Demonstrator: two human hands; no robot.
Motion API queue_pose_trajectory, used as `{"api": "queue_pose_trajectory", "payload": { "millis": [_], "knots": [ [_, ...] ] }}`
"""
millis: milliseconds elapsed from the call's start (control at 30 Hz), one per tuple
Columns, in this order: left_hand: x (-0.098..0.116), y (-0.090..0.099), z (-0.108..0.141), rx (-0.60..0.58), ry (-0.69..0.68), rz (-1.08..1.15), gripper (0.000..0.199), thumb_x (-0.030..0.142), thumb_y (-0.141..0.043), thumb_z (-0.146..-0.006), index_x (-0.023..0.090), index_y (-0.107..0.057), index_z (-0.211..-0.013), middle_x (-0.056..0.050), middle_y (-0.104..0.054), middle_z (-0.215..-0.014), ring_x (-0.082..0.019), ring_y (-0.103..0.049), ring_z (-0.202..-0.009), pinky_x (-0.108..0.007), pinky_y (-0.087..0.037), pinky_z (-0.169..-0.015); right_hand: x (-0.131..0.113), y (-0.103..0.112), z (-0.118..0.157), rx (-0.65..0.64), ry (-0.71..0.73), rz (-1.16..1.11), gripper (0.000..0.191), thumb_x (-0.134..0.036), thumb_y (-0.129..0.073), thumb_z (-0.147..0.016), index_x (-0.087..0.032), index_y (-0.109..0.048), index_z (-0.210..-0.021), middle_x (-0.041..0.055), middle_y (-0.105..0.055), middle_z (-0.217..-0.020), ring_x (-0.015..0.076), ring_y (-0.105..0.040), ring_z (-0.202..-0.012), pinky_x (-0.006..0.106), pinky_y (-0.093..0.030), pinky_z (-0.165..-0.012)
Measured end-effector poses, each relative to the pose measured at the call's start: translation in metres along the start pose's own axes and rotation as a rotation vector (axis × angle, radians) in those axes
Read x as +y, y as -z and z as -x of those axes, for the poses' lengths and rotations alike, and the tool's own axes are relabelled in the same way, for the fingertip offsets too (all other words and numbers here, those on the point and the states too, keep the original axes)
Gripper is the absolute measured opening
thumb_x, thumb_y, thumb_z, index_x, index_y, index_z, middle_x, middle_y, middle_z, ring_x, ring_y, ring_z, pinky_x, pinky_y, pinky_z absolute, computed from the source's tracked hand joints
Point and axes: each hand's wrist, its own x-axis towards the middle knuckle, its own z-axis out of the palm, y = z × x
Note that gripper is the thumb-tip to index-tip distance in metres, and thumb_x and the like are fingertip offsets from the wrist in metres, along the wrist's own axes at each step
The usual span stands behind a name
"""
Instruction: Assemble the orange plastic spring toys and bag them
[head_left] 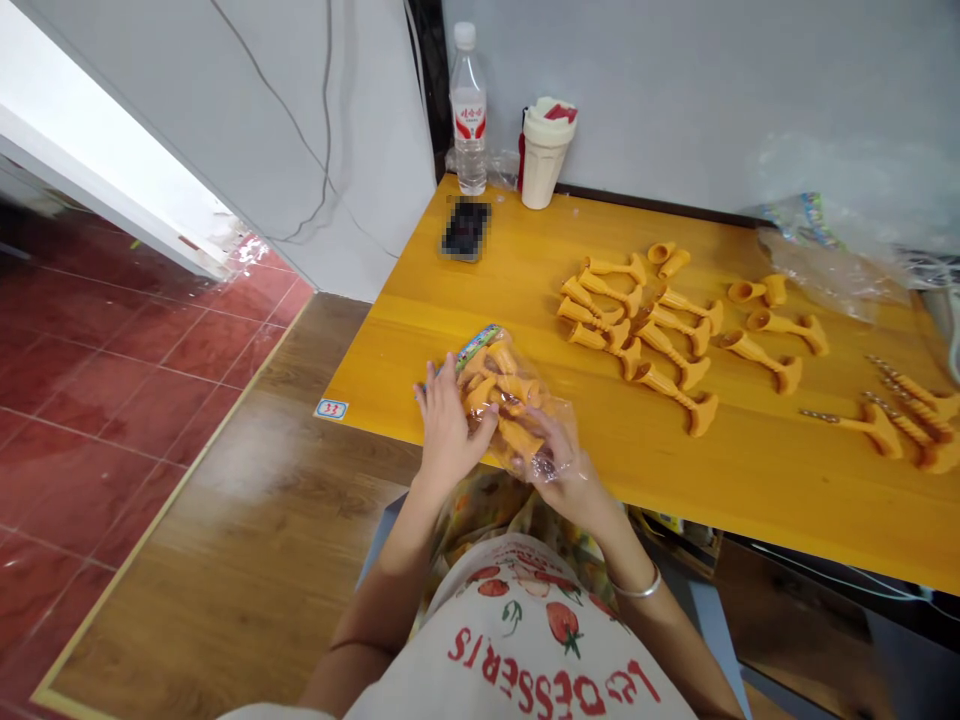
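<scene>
A clear plastic bag (559, 408) with a colourful header strip lies at the table's front edge. Several orange plastic pieces (517, 385) are bunched inside it. My left hand (450, 425) rests on the bag's left side, fingers spread and thumb stretched over the plastic. At the bag's near right end, my right hand (566, 480) has its fingers closed on the film, which partly covers them. To the right lie several orange T-handled toy pieces with hollow shafts (675, 400). Farther right are several orange T-handled pieces with metallic-looking spiral tips (877, 425).
On the yellow table (405, 340) stand a water bottle (470, 120) and a cream cup (546, 160) at the back. A dark, blurred-out phone-like object (466, 228) lies before them. More clear plastic bags (832, 260) lie back right. A grey wall borders the table.
</scene>
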Motion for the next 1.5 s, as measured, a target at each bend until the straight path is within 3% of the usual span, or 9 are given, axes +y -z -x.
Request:
{"api": "queue_pose_trajectory", "payload": {
  "millis": [133, 300, 533, 733, 967, 1100, 1233, 1367, 1500],
  "knots": [
    [-0.004, -0.001, 0.003, -0.02, 0.013, 0.018, 0.083, 0.042, -0.058, -0.09, 0.022, -0.015, -0.158, -0.018, -0.032, -0.16, -0.042, -0.023, -0.15, -0.069, -0.014, -0.118, 0.0, 0.002, 0.0, -0.033, 0.021, 0.079, 0.065, -0.029, -0.052, -0.097, -0.031, -0.023, -0.155, 0.0123, -0.053, -0.144, 0.0277, -0.061, -0.121, 0.05, -0.054, -0.099],
    [-0.002, 0.001, 0.0, -0.023, -0.011, 0.009, 0.08, 0.043, -0.056, -0.093, 0.021, -0.014, -0.158, -0.02, -0.035, -0.158, -0.039, -0.033, -0.146, -0.065, -0.019, -0.118, 0.002, 0.002, -0.003, 0.001, -0.009, 0.174, 0.062, -0.028, -0.05, -0.098, -0.028, -0.026, -0.155, 0.0154, -0.056, -0.139, 0.0287, -0.066, -0.11, 0.05, -0.057, -0.092],
    [-0.003, 0.001, 0.001, 0.041, -0.033, 0.091, 0.076, 0.044, -0.057, -0.094, 0.02, -0.021, -0.156, -0.022, -0.042, -0.153, -0.034, -0.042, -0.141, -0.055, -0.033, -0.116, -0.007, 0.004, -0.01, 0.054, 0.004, 0.219, 0.051, -0.03, -0.05, -0.098, -0.029, -0.039, -0.148, 0.0126, -0.062, -0.133, 0.0286, -0.067, -0.108, 0.047, -0.059, -0.09],
    [-0.004, -0.003, 0.006, 0.062, -0.052, 0.213, 0.071, 0.042, -0.057, -0.095, 0.022, -0.024, -0.155, -0.019, -0.046, -0.148, -0.029, -0.048, -0.137, -0.048, -0.039, -0.113, -0.013, 0.003, -0.018, 0.078, 0.038, 0.264, 0.062, -0.039, -0.054, -0.097, -0.028, -0.033, -0.154, 0.013, -0.066, -0.13, 0.0312, -0.065, -0.116, 0.049, -0.059, -0.091],
    [0.003, 0.001, 0.006, 0.107, -0.178, 0.099, 0.056, 0.036, -0.055, -0.096, 0.022, -0.037, -0.148, -0.017, -0.053, -0.142, -0.03, -0.046, -0.138, -0.054, -0.033, -0.116, -0.011, 0.002, -0.02, 0.053, 0.066, 0.259, 0.073, -0.038, -0.055, -0.097, -0.028, -0.018, -0.16, 0.0124, -0.058, -0.142, 0.0313, -0.061, -0.124, 0.052, -0.053, -0.102],
    [0.008, 0.003, 0.011, 0.128, -0.398, 0.04, 0.053, 0.033, -0.058, -0.093, 0.026, -0.043, -0.143, -0.013, -0.056, -0.141, -0.032, -0.038, -0.145, -0.061, -0.018, -0.122, -0.004, -0.002, -0.02, 0.051, 0.054, 0.118, 0.07, -0.03, -0.05, -0.099, -0.03, -0.015, -0.16, 0.012, -0.055, -0.145, 0.0264, -0.061, -0.124, 0.049, -0.051, -0.106],
    [0.013, -0.001, 0.016, 0.012, -0.605, 0.092, 0.052, 0.044, -0.065, -0.089, 0.025, -0.052, -0.136, -0.013, -0.058, -0.138, -0.033, -0.041, -0.143, -0.056, -0.026, -0.121, 0.008, -0.005, -0.017, 0.127, 0.044, -0.014, 0.066, -0.028, -0.05, -0.098, -0.031, -0.022, -0.157, 0.0116, -0.051, -0.148, 0.0261, -0.053, -0.134, 0.051, -0.047, -0.109],
    [0.013, -0.007, 0.017, -0.017, -0.587, 0.077, 0.043, 0.043, -0.07, -0.087, 0.023, -0.059, -0.123, -0.014, -0.06, -0.135, -0.034, -0.04, -0.144, -0.056, -0.032, -0.118, 0.017, -0.002, -0.01, 0.201, -0.002, -0.031, 0.062, -0.029, -0.052, -0.097, -0.028, -0.028, -0.154, 0.0133, -0.049, -0.149, 0.0268, -0.051, -0.135, 0.053, -0.045, -0.11],
    [0.012, -0.008, 0.016, 0.019, -0.546, 0.065, 0.037, 0.042, -0.068, -0.088, 0.02, -0.059, -0.117, -0.014, -0.061, -0.134, -0.033, -0.043, -0.142, -0.059, -0.028, -0.119, 0.016, 0.005, -0.002, 0.152, -0.082, -0.015, 0.061, -0.031, -0.054, -0.097, -0.027, -0.032, -0.154, 0.0131, -0.052, -0.148, 0.0266, -0.057, -0.129, 0.048, -0.05, -0.106]
  ]
}}
